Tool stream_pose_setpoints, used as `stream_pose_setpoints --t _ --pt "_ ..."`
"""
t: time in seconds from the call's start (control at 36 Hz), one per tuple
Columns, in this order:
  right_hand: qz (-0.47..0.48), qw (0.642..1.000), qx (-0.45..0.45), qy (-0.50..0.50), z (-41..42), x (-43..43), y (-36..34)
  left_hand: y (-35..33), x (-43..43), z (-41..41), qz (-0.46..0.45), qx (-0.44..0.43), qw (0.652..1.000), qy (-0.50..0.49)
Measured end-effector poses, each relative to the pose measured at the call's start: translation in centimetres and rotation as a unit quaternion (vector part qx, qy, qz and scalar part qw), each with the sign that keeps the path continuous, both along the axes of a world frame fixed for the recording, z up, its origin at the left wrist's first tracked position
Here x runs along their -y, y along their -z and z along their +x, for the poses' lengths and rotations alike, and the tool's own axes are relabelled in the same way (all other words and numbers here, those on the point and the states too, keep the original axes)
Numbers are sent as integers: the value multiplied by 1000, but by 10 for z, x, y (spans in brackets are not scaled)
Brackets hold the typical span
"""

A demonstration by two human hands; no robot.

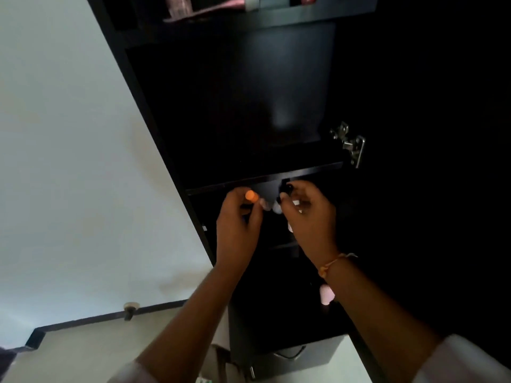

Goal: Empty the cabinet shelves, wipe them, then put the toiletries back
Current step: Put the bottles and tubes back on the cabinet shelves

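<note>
Dark cabinet [154, 111], shelf edge [262, 178]: left hand [237, 225] grips orange-capped item [251, 195]; right hand [309, 217] pinches small black item [286, 189].

The cabinet [154, 111] stands against the wall [69, 161], which lies to its left. Inside, an upper shelf [276, 20] carries items at the top, and a lower shelf [262, 178] sits below it. A hinge [349, 142] is fixed at the right side, just above the lower shelf's right end. Both hands are raised just under the front edge of the lower shelf, the left hand [239, 225] left of the right hand [309, 214], near each other. Each hand holds small items. The floor [96, 352] lies below the wall, at the cabinet's lower left.
</note>
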State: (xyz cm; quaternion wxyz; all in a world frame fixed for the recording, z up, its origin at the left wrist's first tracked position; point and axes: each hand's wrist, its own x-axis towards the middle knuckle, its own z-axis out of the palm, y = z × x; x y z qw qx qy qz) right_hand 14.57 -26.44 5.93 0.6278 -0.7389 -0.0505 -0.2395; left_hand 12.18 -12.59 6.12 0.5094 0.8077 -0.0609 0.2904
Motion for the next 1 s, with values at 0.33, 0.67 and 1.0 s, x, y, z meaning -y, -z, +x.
stream_pose_setpoints --t 0.33,0.67,1.0 --pt "-92 992 78 -21 73 -19 -78 -75 -49 60 85 57 989 -105" --pt "-168 985 -1 -35 110 -32 -79 -63 -66 94 81 -29 990 -113" --pt "-146 987 -19 -62 126 -32 -74 -56 -71 107 43 -41 993 -103"
